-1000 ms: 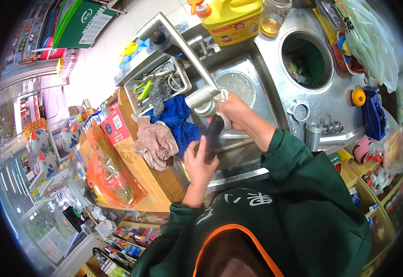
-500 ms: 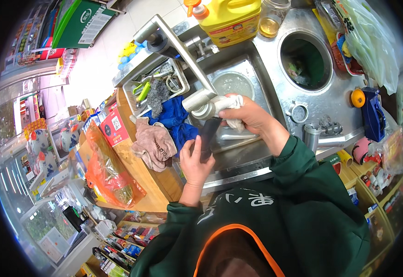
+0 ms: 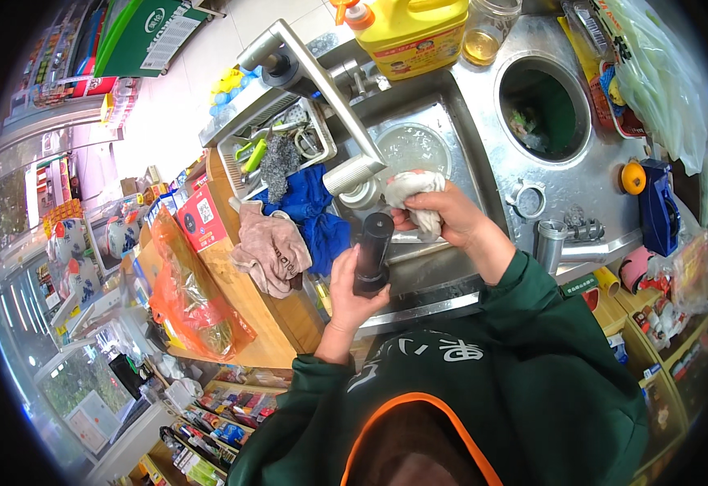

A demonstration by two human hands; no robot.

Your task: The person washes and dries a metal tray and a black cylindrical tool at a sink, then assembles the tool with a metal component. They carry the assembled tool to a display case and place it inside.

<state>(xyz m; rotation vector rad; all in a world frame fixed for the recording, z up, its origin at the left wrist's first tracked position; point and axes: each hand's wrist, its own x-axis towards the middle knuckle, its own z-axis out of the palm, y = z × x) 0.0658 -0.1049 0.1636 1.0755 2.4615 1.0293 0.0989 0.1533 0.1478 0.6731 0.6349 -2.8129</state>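
My left hand (image 3: 349,293) grips a black cylinder-shaped bottle (image 3: 372,252) by its lower end and holds it upright over the front of the steel sink (image 3: 457,128). My right hand (image 3: 449,217) is closed on a crumpled white cloth (image 3: 413,193), held just right of the bottle's top and under the end of the long steel tap (image 3: 321,87). The cloth sits beside the tap head; whether it touches the bottle I cannot tell.
A wire rack (image 3: 276,146) with scrubbers sits left of the sink, with a blue cloth (image 3: 309,204) and a beige rag (image 3: 273,248) draped below it. A yellow jug (image 3: 411,30) and glass jar (image 3: 487,34) stand behind. A round waste hole (image 3: 542,105) lies right.
My right hand with the white cloth has come off the bottle's top and shifted right. The tap has swung left, and the bottle stands more upright in my left hand.
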